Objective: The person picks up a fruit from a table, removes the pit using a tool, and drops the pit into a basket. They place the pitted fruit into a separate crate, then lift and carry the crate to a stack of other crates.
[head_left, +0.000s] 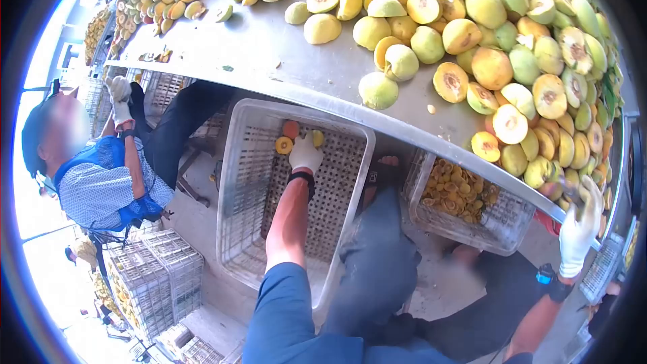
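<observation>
My left hand, in a white glove, reaches down into a tall grey plastic crate. Its fingers look apart, though partly hidden. Beside them are an orange-red peach half, a cut yellow peach half and a yellow-green peach piece, which touches or nearly touches the fingertips. At the right, my gloved right hand is at the table edge by the peach pile. A thin dark tool, too blurred to name exactly, sits between its fingers.
The metal table carries many whole and halved peaches. Beneath it stands a second crate with cut yellow pieces. A co-worker in white gloves sits at the left. Stacked crates stand at lower left.
</observation>
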A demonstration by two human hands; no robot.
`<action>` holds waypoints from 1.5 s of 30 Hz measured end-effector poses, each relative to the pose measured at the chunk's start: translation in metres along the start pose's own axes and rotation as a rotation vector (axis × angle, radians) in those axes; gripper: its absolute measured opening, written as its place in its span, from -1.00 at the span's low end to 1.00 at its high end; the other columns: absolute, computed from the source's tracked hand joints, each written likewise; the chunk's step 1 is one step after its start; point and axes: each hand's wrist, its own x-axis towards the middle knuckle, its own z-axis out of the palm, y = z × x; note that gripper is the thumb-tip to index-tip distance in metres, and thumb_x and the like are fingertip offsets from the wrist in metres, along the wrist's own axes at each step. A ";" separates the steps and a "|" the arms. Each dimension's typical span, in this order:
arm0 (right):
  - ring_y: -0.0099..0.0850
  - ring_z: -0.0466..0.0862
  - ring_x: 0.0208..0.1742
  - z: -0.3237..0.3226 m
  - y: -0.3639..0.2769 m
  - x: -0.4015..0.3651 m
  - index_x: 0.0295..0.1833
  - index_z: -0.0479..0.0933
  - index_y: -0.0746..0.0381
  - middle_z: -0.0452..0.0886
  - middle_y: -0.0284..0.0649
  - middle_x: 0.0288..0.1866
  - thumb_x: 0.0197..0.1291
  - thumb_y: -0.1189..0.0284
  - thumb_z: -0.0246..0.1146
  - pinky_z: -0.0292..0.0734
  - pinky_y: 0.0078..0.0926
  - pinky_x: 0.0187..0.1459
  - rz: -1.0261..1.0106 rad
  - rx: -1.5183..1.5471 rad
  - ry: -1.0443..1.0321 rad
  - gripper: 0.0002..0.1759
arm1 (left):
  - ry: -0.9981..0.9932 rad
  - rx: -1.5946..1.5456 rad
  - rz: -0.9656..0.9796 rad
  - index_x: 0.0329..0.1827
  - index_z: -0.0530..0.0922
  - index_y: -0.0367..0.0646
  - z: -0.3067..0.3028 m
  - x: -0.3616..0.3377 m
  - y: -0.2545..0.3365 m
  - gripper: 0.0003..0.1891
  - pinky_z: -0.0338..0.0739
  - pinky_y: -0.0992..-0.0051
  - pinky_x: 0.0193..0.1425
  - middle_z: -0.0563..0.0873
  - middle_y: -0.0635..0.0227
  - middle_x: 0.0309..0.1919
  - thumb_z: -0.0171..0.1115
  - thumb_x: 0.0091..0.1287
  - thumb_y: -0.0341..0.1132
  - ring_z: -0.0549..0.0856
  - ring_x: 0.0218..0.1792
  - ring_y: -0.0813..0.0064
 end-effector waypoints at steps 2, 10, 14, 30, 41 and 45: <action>-0.09 0.53 0.30 0.001 0.005 -0.005 0.08 0.50 0.36 0.56 -0.05 0.24 0.15 0.77 0.14 0.37 -0.21 0.35 0.124 0.095 0.027 -0.64 | -0.082 0.039 -0.060 0.34 0.43 0.04 0.005 0.010 0.012 -0.45 0.59 0.08 0.11 0.50 -0.04 0.19 0.25 0.24 -0.20 0.65 0.10 -0.07; -0.19 0.46 0.38 0.015 0.061 -0.041 0.48 0.23 0.30 0.39 -0.07 0.41 0.42 0.60 0.00 0.26 -0.34 0.42 0.565 0.442 0.099 -0.47 | -0.161 -0.013 -0.311 0.21 0.48 -0.01 0.043 0.007 0.019 -0.59 0.59 0.09 0.15 0.54 -0.05 0.14 0.21 0.26 -0.30 0.66 0.09 -0.09; -0.20 0.39 0.41 0.012 0.041 -0.038 0.52 0.20 0.30 0.43 -0.05 0.37 0.39 0.54 0.03 0.20 -0.28 0.44 0.413 0.375 0.025 -0.41 | -0.158 -0.029 -0.345 0.14 0.47 -0.15 0.043 -0.025 0.026 -0.60 0.59 0.11 0.16 0.56 -0.06 0.15 0.23 0.24 -0.28 0.66 0.12 -0.04; -0.44 0.58 -0.25 -0.025 -0.057 -0.017 0.21 0.43 0.40 0.56 -0.23 -0.18 -0.04 0.50 0.07 0.54 -0.52 -0.10 0.534 1.459 -0.138 -0.41 | -0.214 -1.780 0.286 0.24 0.51 -0.32 -0.209 -0.125 0.071 -0.41 0.56 0.50 -0.34 0.71 0.09 -0.11 0.17 0.23 -0.10 0.66 -0.37 0.31; -0.49 0.52 -0.25 -0.019 -0.062 -0.009 0.26 0.38 0.42 0.51 -0.26 -0.16 -0.06 0.52 0.05 0.50 -0.58 -0.11 0.604 1.294 -0.191 -0.36 | 0.721 -0.738 0.310 -0.20 0.69 -0.21 -0.190 -0.085 0.105 -0.85 0.63 0.29 -0.15 0.74 0.10 -0.34 0.35 0.26 -0.33 0.76 -0.27 0.14; -0.51 0.49 -0.24 -0.002 -0.046 -0.018 0.29 0.36 0.40 0.46 -0.28 -0.18 0.05 0.36 0.24 0.46 -0.59 -0.12 0.559 1.260 -0.176 -0.34 | 0.305 -0.029 0.074 -0.01 0.59 -0.11 -0.081 -0.045 -0.014 -0.59 0.60 0.07 -0.11 0.70 0.10 -0.22 0.33 0.20 -0.05 0.71 -0.18 -0.01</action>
